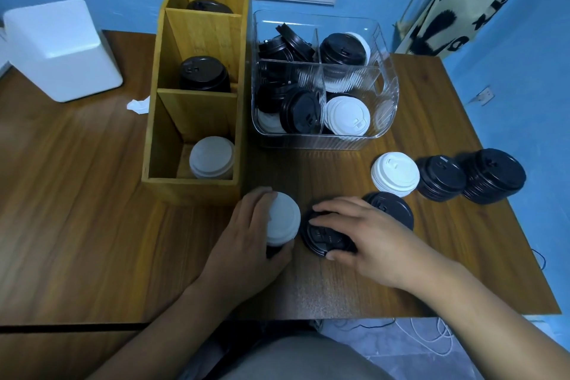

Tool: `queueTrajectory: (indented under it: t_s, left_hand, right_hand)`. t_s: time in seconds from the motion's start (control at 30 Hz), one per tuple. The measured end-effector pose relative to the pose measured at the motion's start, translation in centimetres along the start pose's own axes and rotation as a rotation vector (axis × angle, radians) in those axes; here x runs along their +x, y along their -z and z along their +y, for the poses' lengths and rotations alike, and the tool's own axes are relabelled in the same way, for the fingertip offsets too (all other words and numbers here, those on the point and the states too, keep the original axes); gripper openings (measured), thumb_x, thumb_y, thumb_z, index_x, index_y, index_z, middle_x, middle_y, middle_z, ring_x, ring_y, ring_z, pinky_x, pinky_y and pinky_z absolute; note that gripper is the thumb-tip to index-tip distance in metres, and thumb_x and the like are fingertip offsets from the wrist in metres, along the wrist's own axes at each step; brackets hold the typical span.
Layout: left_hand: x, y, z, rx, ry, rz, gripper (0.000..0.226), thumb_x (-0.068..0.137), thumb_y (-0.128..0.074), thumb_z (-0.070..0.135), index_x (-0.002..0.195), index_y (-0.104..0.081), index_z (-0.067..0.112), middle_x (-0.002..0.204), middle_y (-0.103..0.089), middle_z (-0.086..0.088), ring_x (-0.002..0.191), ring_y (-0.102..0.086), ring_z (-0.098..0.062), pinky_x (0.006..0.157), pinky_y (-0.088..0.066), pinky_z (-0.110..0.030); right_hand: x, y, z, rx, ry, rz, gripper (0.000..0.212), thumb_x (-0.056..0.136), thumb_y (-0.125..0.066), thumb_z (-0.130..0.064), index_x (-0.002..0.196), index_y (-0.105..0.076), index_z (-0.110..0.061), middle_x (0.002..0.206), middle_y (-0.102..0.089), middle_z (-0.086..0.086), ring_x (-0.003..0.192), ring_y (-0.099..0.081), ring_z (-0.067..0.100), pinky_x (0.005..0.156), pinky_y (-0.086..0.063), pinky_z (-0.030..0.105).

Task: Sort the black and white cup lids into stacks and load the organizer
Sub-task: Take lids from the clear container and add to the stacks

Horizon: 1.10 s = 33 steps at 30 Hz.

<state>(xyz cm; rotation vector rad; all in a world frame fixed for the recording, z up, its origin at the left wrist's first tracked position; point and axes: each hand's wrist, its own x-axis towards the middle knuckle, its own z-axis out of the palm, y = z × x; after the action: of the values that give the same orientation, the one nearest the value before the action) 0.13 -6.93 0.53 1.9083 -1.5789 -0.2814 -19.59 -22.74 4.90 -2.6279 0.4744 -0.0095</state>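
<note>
From the head view, my left hand [256,234] is wrapped around a white-topped stack [282,219] standing on the desk [77,194], just in front of the wooden organizer [191,191]. My right hand [367,237] is beside it, fingers and thumb curled onto a black lid [324,236] lying flat on the desk.

I judge the job roughly midway. The organizer's near compartment holds white lids [212,157], and the middle one [203,74] and far one [206,5] hold black lids. A white stack [394,173] and two black stacks [441,177] wait at the right, not yet loaded. The clear bin [324,140] has plenty of mixed lids left to sort.
</note>
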Motion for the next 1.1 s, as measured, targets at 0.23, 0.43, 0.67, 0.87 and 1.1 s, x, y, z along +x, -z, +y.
queueTrajectory:
  t_s: [0.23,0.43,0.67,0.87,1.1]
  left_hand:
    - [0.0,0.0,-0.1,-0.006,0.002,0.004,0.073,0.087,-0.070,0.040,0.146,-0.041,0.007,0.149,-0.040,-0.007,0.137,-0.041,-0.018,0.113,-0.032,-0.020]
    - [0.0,0.0,0.0,0.003,0.004,-0.009,0.074,0.088,-0.068,0.043,0.146,-0.040,0.007,0.149,-0.039,-0.007,0.137,-0.040,-0.016,0.111,-0.031,-0.018]
    - [0.0,0.2,-0.1,-0.008,0.010,-0.011,0.075,0.086,-0.070,0.043,0.146,-0.040,0.009,0.148,-0.039,-0.005,0.137,-0.036,-0.010,0.112,-0.026,-0.011]
    - [0.0,0.1,-0.1,0.005,0.019,0.000,0.079,0.082,-0.076,0.041,0.145,-0.041,0.009,0.147,-0.039,-0.003,0.135,-0.037,-0.010,0.108,-0.032,-0.015]
    - [-0.1,0.1,-0.1,0.007,0.001,0.001,0.080,0.079,-0.081,0.039,0.142,-0.042,0.009,0.144,-0.040,-0.004,0.131,-0.042,-0.014,0.104,-0.039,-0.020]
  right_hand:
    - [-0.2,-0.2,0.1,0.088,-0.073,-0.018,0.061,0.085,-0.079,-0.031,0.140,-0.054,-0.036,0.150,-0.039,-0.023,0.137,-0.041,0.002,0.115,-0.038,0.030]
    - [0.6,0.0,0.0,0.020,-0.079,-0.038,0.061,0.082,-0.080,-0.040,0.135,-0.050,-0.038,0.143,-0.044,-0.022,0.130,-0.047,0.008,0.104,-0.047,0.035]
    - [-1.0,0.1,-0.6,-0.062,-0.144,0.213,0.068,0.088,-0.064,-0.065,0.143,-0.053,-0.028,0.146,-0.053,-0.014,0.138,-0.045,0.006,0.117,-0.033,0.027]
    - [-5.3,-0.8,1.7,-0.164,-0.308,0.459,0.034,0.095,-0.068,-0.030,0.125,-0.068,-0.015,0.137,-0.059,-0.003,0.130,-0.052,0.021,0.107,-0.046,0.046]
    - [-5.7,-2.4,1.7,-0.041,-0.225,0.408,0.037,0.088,-0.077,-0.025,0.123,-0.070,-0.016,0.140,-0.059,-0.006,0.137,-0.049,0.017,0.111,-0.042,0.036]
